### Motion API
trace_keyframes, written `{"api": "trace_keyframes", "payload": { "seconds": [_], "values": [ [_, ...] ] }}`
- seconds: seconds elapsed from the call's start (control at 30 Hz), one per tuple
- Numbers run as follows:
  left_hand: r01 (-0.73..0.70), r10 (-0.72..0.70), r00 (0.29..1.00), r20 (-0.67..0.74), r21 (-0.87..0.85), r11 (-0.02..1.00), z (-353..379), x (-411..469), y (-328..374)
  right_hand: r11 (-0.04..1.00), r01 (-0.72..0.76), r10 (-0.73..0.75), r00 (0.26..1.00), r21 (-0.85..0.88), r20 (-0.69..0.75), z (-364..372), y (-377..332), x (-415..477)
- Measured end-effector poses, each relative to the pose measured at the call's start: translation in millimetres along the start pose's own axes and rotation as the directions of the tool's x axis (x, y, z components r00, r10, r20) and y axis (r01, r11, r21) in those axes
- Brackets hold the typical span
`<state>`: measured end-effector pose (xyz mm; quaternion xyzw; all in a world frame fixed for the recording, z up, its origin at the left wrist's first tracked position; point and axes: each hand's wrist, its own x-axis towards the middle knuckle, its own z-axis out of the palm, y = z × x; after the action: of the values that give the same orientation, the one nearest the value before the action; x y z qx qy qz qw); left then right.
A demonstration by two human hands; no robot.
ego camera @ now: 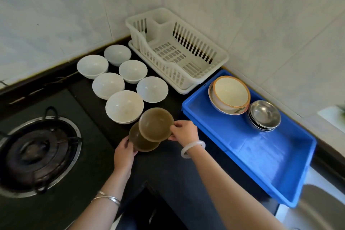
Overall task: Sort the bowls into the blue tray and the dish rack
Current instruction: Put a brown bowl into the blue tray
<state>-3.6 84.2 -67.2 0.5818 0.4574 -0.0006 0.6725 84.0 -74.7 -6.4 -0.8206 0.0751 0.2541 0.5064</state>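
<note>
Right hand pinches the rim of the upper olive-brown bowl, tilted up, while the left hand grips the lower olive-brown bowl beneath it, both just above the dark counter. Just behind them, six white bowls sit upright in a cluster. Beyond those, the white dish rack stands in the corner. To the right, the blue tray holds a cream bowl with an orange rim beside stacked steel bowls. Gas burner far left.
</note>
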Motion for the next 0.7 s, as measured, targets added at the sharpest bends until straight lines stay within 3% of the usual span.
{"api": "trace_keyframes", "payload": {
  "seconds": [0.17,0.37,0.6,0.7],
  "values": [
    [0.027,-0.028,1.0,-0.005,-0.06,0.998,-2,1,1,0.991,0.013,-0.009,1.0,-0.134,0.027,19,3,0],
    [0.005,-0.006,1.0,0.024,0.033,0.999,1,4,0,0.975,0.008,-0.001,0.999,-0.221,0.035,32,4,6],
    [0.027,-0.028,0.999,0.016,0.058,0.998,0,10,-2,0.957,-0.057,0.039,0.997,-0.285,-0.066,36,17,13],
    [0.053,-0.053,0.999,0.008,0.043,0.998,-1,12,-1,0.981,-0.123,0.123,0.992,-0.149,-0.007,31,26,16]
  ]
}}
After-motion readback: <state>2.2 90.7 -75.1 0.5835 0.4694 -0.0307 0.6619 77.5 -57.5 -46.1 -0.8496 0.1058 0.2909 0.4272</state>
